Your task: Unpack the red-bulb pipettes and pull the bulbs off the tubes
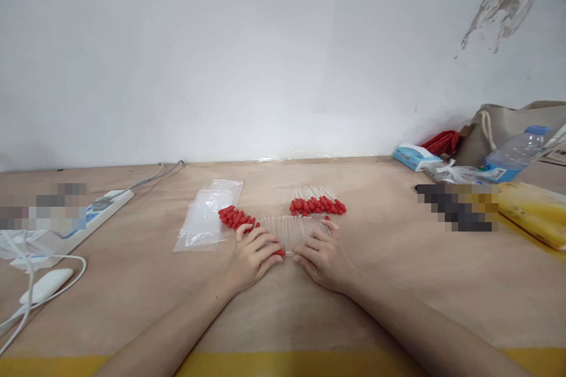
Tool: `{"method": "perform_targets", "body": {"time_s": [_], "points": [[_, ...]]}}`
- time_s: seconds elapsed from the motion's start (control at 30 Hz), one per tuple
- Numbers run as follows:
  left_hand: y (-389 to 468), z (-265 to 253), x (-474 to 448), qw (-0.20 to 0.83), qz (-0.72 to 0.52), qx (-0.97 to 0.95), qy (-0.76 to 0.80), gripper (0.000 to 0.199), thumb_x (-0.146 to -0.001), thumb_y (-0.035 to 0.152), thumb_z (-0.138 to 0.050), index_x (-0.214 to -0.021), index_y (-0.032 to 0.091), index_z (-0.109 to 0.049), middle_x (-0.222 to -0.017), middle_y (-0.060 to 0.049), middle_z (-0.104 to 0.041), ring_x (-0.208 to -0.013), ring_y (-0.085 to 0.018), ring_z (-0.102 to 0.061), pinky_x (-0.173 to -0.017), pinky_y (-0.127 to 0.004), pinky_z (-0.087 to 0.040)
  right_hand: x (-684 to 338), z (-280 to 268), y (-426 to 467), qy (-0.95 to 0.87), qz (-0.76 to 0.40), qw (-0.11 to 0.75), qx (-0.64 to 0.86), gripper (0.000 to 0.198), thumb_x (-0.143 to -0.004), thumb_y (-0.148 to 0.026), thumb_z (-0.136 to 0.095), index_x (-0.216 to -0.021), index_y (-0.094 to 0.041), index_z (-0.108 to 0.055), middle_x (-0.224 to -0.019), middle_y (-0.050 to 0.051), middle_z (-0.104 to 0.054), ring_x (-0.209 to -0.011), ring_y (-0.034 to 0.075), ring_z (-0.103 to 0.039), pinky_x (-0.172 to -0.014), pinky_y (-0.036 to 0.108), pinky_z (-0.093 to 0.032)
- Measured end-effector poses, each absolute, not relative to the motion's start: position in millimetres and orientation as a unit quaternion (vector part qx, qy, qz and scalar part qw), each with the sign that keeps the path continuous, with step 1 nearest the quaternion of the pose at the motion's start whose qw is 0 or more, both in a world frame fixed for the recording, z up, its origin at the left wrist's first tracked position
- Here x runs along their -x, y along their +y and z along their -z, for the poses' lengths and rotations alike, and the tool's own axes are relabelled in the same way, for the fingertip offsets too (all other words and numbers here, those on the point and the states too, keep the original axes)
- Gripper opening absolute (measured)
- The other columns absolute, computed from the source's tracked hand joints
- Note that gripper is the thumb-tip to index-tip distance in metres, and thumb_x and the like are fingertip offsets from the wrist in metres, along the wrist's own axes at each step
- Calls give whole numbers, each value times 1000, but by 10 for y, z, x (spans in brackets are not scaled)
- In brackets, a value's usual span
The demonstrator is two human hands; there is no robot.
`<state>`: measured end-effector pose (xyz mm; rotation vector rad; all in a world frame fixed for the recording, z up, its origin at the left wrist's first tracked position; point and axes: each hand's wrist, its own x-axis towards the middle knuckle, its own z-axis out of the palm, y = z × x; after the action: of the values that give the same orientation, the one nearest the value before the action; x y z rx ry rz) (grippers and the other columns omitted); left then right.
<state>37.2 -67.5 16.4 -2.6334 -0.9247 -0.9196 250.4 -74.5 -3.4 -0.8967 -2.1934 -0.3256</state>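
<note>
A row of thin clear sticks (pixel 292 232) lies on the table between my hands. Several red tips (pixel 232 216) fan out at its left end, and one red tip shows by the right fingers. My left hand (pixel 257 253) curls over the left part of the row, with a red tip beside its thumb. From the other side, my right hand (pixel 325 254) bends its fingers round the right ends, its thumb along the near edge. Just beyond lies a second bundle of red-tipped sticks (pixel 316 205). Clear plastic bags (pixel 203 221) lie flat left of the row.
At the left are a white power strip (pixel 99 215), cables and a white mouse-shaped object (pixel 46 286). A tissue pack (pixel 415 156), a plastic bottle (pixel 517 153), a grey bag (pixel 499 123) and a yellow packet (pixel 533 212) stand or lie at the right. A wall closes the table's back.
</note>
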Motion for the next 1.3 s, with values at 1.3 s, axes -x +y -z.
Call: {"method": "perform_targets", "body": {"time_s": [1.3], "points": [[-201,-245,326,61,459,677,-573,34,-80,34,-51,-110,19,-47,-88,-3,-59,-80,-18,-55,-72,-32,-43,-2513,-128,-524,-787,165,397,442,19,-81,-18,-46,-85,-22,-65,-65,-1,-61,-68,12,-49,-89,35,-23]]}}
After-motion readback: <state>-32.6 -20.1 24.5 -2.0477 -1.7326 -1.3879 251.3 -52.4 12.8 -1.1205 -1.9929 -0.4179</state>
